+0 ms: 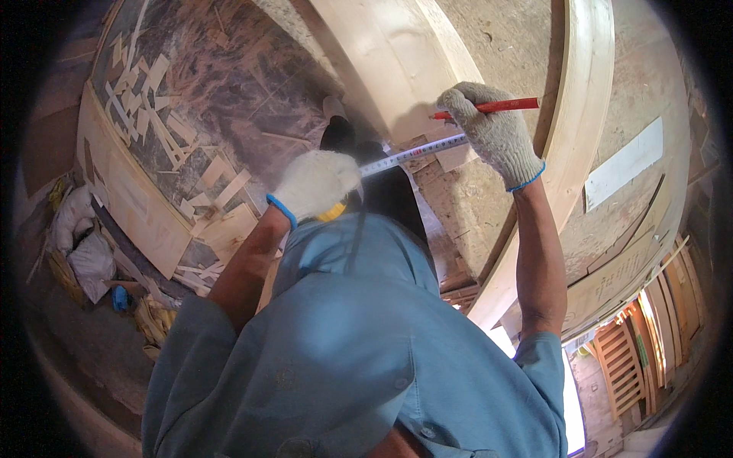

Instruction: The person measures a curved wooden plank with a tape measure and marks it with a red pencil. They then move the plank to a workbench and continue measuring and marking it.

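My left hand point(314, 183), in a white knit glove with a blue cuff, grips a yellow tape measure case point(333, 213). Its pale blade point(416, 151) runs out to the right, toward my right hand. My right hand point(495, 136), also gloved, holds a red pencil point(495, 108) with its tip against a wide pale wooden board point(382, 53). The blade's far end reaches under my right hand. My blue shirt fills the lower part of the view.
A second long pale timber point(569, 145) runs beside the board on the right. Several wood offcuts point(156, 107) litter a rough sheet at upper left. White sacks point(84, 244) lie at the left. Wooden slatted frames point(622, 359) stand at lower right.
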`<state>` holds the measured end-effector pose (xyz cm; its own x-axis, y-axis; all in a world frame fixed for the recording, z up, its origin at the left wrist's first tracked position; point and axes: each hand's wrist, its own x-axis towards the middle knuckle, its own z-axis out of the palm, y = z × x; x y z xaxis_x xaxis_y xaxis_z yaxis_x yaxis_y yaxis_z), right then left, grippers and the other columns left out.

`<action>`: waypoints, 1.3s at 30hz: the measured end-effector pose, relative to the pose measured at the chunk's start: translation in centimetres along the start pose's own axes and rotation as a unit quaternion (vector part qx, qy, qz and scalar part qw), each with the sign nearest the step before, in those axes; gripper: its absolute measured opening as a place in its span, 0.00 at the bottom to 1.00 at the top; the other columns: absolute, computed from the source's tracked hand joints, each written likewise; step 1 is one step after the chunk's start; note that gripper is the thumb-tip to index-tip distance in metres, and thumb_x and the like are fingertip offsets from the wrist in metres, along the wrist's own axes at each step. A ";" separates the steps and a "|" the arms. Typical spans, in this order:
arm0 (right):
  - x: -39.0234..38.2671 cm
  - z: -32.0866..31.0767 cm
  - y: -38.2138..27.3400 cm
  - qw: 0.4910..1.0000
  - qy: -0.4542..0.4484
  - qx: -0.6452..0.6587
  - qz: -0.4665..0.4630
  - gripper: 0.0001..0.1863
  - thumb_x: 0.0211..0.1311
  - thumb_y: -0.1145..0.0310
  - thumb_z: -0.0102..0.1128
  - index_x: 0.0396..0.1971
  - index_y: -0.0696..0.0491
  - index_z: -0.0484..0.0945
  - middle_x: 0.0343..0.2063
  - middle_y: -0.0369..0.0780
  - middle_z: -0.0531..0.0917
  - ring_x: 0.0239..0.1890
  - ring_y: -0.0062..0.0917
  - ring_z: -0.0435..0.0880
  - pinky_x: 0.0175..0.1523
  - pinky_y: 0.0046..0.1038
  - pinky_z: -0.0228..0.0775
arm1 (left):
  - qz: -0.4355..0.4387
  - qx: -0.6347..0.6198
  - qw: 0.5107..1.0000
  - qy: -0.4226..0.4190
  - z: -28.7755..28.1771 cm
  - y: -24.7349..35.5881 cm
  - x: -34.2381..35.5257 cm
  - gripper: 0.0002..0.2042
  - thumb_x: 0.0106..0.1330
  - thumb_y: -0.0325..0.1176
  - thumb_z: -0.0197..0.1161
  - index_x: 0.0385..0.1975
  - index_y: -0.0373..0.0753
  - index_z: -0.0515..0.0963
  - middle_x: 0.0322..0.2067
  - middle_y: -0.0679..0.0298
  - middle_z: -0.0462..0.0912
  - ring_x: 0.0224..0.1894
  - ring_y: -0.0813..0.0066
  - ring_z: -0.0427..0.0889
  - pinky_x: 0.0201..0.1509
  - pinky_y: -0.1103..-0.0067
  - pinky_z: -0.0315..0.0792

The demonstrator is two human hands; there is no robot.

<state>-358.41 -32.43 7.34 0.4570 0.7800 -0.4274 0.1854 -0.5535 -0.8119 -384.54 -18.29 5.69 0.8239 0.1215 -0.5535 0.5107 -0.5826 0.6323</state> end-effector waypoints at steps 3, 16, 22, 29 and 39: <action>0.1 -0.2 0.0 1.000 -0.011 0.005 -0.022 0.19 0.69 0.56 0.55 0.32 0.57 0.84 0.22 0.40 0.81 0.27 0.24 0.79 0.35 0.30 0.74 | 0.023 0.006 1.000 0.005 -0.2 0.1 0.0 0.13 0.69 0.41 0.56 0.32 0.39 0.82 0.29 0.52 0.81 0.33 0.52 0.81 0.38 0.63 0.73; -0.3 0.0 0.4 0.999 -0.026 -0.040 -0.008 0.16 0.73 0.60 0.57 0.35 0.57 0.84 0.28 0.38 0.85 0.31 0.22 0.80 0.38 0.28 0.75 | 0.076 0.066 0.995 0.005 -0.2 -1.0 -0.6 0.14 0.69 0.40 0.54 0.30 0.38 0.81 0.28 0.53 0.80 0.33 0.52 0.81 0.38 0.62 0.72; -0.1 -0.7 0.1 1.000 0.000 0.022 -0.006 0.15 0.71 0.61 0.57 0.35 0.57 0.85 0.29 0.38 0.85 0.32 0.23 0.82 0.40 0.27 0.75 | -0.031 0.018 0.999 -0.040 -0.5 -1.6 -1.4 0.16 0.69 0.43 0.55 0.29 0.37 0.81 0.27 0.53 0.81 0.31 0.54 0.81 0.35 0.64 0.72; -2.4 -4.6 4.4 0.892 0.230 0.390 0.014 0.22 0.72 0.58 0.55 0.44 0.65 0.81 0.33 0.47 0.86 0.35 0.30 0.87 0.45 0.29 0.80 | -0.095 -0.356 0.928 -0.058 -0.2 -4.5 -4.6 0.16 0.71 0.41 0.58 0.36 0.31 0.82 0.30 0.60 0.83 0.33 0.74 0.82 0.39 0.78 0.76; -4.5 2.5 2.8 0.955 0.278 0.061 -0.087 0.19 0.73 0.60 0.56 0.55 0.58 0.80 0.49 0.47 0.86 0.54 0.34 0.84 0.60 0.33 0.73 | -0.078 -0.668 0.730 0.121 -1.5 0.6 2.6 0.17 0.73 0.37 0.58 0.52 0.28 0.76 0.43 0.51 0.84 0.45 0.61 0.86 0.47 0.70 0.83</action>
<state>-362.08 -36.75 5.94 0.8255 0.5635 -0.0325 0.2132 -0.3646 -0.9064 -381.76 -17.14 5.43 0.6665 0.3348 -0.6661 0.2544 0.7377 0.6254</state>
